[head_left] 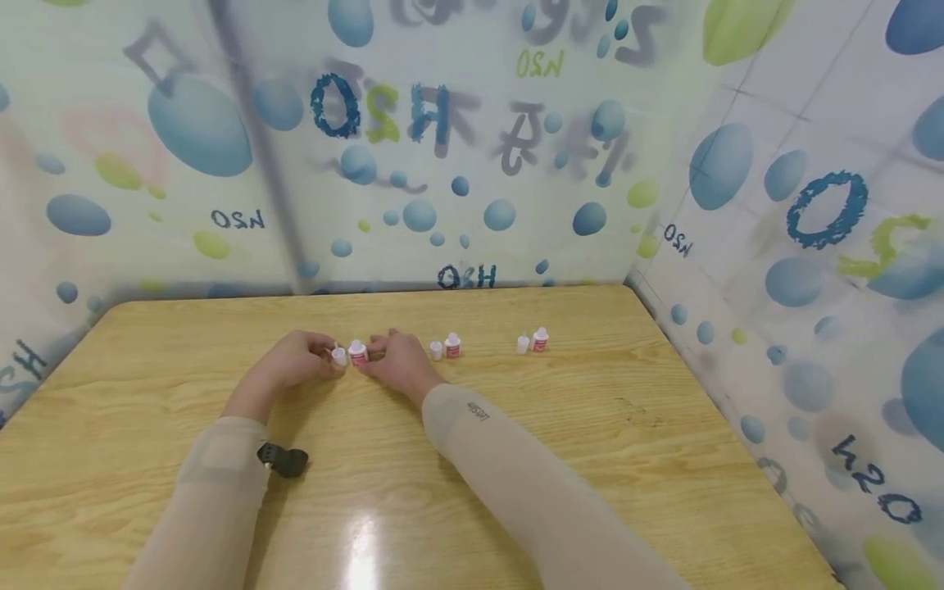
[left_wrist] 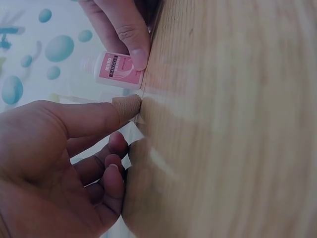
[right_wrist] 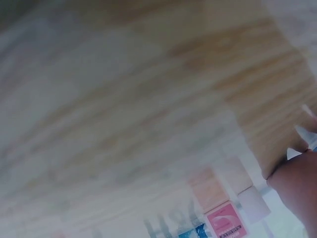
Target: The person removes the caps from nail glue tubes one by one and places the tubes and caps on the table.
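Note:
In the head view, my left hand pinches a small white cap on the table, a thin tip rising from it. Right beside the cap stands an uncapped nail glue bottle, white with a pink label, and my right hand holds it from the right. In the left wrist view the right thumb presses on the bottle's pink label. A tan plaster wraps a fingertip of the left hand; the cap is mostly hidden there.
To the right along the wooden table stand a second white cap and bottle. Farther right are another cap and bottle. A patterned curtain hangs behind the table. The left wrist wears a dark band.

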`<act>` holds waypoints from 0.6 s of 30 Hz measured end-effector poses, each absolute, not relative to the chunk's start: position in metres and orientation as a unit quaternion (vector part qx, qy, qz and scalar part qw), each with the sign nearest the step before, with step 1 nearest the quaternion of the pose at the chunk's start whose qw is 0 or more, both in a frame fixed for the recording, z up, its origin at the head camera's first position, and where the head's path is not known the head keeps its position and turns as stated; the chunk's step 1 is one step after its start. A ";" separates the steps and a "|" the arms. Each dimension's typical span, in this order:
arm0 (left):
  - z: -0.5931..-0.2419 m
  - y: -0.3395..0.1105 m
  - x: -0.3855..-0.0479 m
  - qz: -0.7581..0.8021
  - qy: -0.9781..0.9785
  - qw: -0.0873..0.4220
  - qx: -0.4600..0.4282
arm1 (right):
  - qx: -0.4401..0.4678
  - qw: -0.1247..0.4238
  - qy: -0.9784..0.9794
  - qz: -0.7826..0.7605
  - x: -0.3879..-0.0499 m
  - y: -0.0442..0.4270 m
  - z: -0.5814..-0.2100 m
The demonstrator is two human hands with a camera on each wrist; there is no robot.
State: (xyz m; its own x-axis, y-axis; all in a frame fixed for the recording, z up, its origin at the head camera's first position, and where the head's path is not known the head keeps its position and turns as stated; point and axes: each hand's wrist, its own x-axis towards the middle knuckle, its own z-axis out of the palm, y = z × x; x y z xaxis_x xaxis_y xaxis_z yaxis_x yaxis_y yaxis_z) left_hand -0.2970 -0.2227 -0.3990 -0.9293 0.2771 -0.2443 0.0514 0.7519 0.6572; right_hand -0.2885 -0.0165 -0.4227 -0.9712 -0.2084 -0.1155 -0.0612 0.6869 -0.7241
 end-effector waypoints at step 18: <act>-0.399 -0.224 -0.294 0.335 0.923 0.164 0.096 | -0.106 0.082 0.942 -0.308 -0.281 -0.016 -0.418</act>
